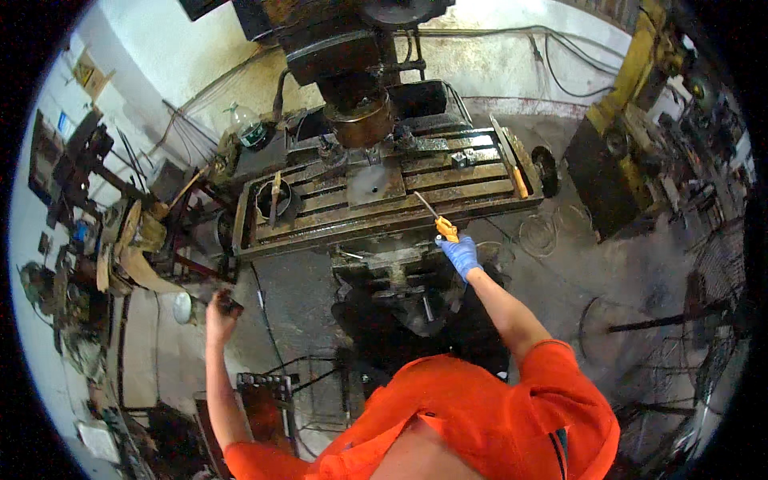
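Observation:
My right hand (460, 254), in a blue glove, grips an orange air blow gun (446, 230) by its body. Its long thin nozzle points up and left over the front edge of the slotted machine table (472, 189). A flat metal plate (372, 189) with a small dark hole lies on that table, below the machine's round spindle head (360, 120). Away to the left, my left hand (220, 320) is bare, with its fingers curled at a dark object (231, 306); its kind does not show.
A round pan (288, 202) with a brush (276, 192) across it stands on the table's left. An orange-handled file (518, 180) and a small metal block (462, 159) lie at the right. Behind is a plastic bottle (250, 132); a coiled hose (540, 237) lies on the floor.

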{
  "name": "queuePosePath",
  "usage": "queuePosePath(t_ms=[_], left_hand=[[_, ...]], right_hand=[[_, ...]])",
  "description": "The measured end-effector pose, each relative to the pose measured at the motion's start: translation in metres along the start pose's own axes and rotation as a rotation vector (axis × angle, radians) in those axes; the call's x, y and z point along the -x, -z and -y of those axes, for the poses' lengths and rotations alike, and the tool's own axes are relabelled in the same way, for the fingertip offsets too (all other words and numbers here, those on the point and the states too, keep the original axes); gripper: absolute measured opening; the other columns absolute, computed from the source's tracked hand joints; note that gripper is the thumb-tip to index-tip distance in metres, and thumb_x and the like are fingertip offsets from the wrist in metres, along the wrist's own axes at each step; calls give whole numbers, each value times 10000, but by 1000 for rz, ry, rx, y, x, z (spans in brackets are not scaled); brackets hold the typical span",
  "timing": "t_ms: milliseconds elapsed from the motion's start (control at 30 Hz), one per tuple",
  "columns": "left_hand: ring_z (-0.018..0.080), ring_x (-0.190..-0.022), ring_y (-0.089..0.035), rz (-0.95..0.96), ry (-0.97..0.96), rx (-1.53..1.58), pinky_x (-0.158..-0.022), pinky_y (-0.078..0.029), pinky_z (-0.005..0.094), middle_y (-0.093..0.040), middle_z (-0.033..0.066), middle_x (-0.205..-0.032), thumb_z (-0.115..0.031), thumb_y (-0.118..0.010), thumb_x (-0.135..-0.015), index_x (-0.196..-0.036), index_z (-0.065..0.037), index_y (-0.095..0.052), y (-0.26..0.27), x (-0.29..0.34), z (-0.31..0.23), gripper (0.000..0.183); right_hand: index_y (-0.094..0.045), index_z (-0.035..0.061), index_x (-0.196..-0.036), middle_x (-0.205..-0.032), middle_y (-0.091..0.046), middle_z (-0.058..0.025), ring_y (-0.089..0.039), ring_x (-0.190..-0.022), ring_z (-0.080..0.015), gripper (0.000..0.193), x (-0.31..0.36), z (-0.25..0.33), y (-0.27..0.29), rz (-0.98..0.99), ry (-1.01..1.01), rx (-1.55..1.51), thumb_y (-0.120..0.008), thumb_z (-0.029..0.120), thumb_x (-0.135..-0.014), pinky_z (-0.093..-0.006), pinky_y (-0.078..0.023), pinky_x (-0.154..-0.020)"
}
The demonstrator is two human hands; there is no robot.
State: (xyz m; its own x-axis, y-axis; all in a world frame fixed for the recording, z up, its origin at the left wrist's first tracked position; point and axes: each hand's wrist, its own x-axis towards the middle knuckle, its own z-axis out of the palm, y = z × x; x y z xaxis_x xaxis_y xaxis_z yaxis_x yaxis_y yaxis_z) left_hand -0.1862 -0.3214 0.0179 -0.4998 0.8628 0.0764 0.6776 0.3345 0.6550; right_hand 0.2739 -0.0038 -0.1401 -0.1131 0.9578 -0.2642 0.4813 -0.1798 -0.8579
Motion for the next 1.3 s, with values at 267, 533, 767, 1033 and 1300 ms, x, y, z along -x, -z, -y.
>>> queuePosePath(t_ms=[267, 533, 767, 1033, 1300], left_hand=[[175, -629, -523, -236, 361, 1017, -583, -478, 347, -533, 77, -765, 4, -508, -764, -1011, 14, -488, -14, 22, 10, 247], [165, -577, -502, -130, 378, 1129, -483, -447, 319, -509, 57, -722, -66, -520, -788, -872, -5, -516, -63, 3, -41, 104], [162, -589, -533, -51, 253, 960, -521, -453, 295, -546, 67, -752, -42, -549, -777, -929, 7, -497, -92, -15, -87, 168], [184, -726, -579, 169, -28, 718, -583, -489, 305, -575, 113, -844, -9, -580, -750, -997, 42, -471, -146, -66, -154, 275], [410, -852, -531, -2, -559, -25, -754, -432, 446, -569, 224, -934, -8, -540, -705, -1031, -4, -481, -212, -166, -227, 332]], right_hand=[[-529, 5, -1025, -865, -624, -147, -604, -795, -304, 504, 70, 116, 93, -38, 537, 39, -712, 318, -676, -343, -473, -735], [-658, 62, -880, -897, -643, -142, -624, -844, -288, 324, 43, 214, 53, 205, 378, 1064, -505, 305, -729, -375, -490, -711], [-653, 65, -932, -971, -633, -137, -611, -902, -288, 324, -7, 228, 12, 172, 334, 968, -493, 250, -718, -376, -484, -742], [-648, 16, -772, -761, -620, -211, -611, -733, -361, 420, 89, 202, 79, 583, 485, 1050, -535, 415, -708, -420, -480, -666], [-641, 16, -706, -693, -597, -211, -585, -687, -373, 562, 115, 172, 126, 335, 498, 951, -504, 561, -725, -427, -464, -662]])
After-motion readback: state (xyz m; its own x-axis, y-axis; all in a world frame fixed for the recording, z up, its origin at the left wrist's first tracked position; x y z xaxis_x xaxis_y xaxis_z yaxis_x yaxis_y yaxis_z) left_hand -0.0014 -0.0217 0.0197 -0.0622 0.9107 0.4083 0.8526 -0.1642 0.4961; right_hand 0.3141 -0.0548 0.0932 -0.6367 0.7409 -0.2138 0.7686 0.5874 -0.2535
